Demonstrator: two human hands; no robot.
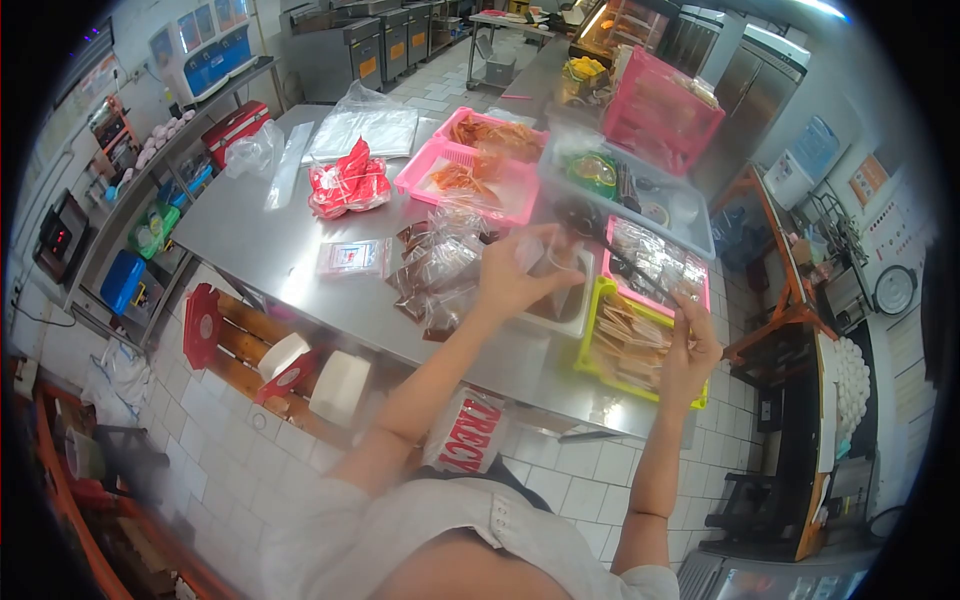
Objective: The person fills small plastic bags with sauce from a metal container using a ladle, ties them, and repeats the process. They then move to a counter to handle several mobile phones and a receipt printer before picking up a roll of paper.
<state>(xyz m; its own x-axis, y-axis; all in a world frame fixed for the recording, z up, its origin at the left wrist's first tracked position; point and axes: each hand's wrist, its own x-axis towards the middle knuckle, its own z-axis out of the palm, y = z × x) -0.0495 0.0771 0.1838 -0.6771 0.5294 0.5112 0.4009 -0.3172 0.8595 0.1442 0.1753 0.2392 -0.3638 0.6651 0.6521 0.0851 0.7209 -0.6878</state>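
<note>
My left hand pinches a small clear plastic bag over a white tub of brown sauce. In my right hand is the long black handle of a ladle, slanting up and left toward the bag; its dark head is blurred. Left of the tub lies a pile of clear sachets filled with brown sauce. Close to my right hand, a yellow-green basket holds flat tan packets. Behind it, a pink basket contains shiny sealed packets.
Pink trays with orange-brown food stand farther back, beside a translucent bin. A red bag, plastic bags and a small packet lie on the steel table. Stools stand below its front edge.
</note>
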